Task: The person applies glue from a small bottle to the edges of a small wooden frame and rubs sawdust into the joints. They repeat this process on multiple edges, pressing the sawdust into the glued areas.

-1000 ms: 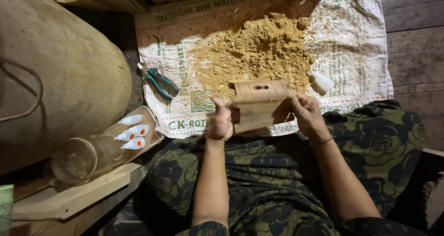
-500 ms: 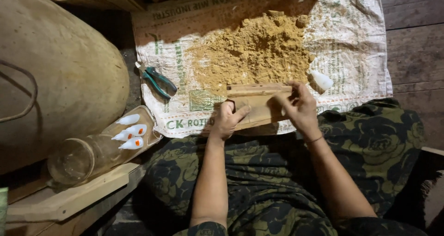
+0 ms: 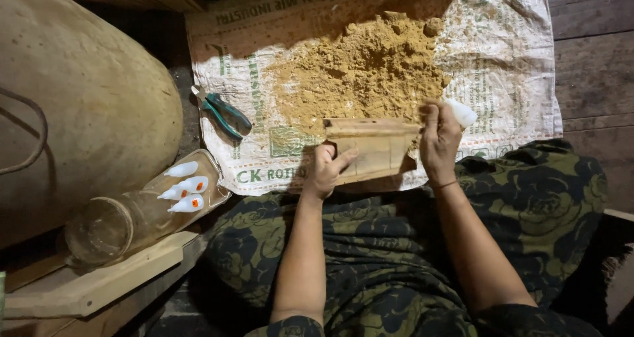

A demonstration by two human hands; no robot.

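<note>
Both hands, left hand (image 3: pixel 328 170) and right hand (image 3: pixel 439 137), are closing around the wooden piece (image 3: pixel 374 147), and we are holding it level at the near edge of the sack (image 3: pixel 515 79).

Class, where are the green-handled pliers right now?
In the head view, the green-handled pliers lie on the woven sack, left of the sawdust pile.

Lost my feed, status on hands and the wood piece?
Left hand and right hand both grip the wood piece, held over the sack. Sawdust pile just behind; pliers off left.
</note>
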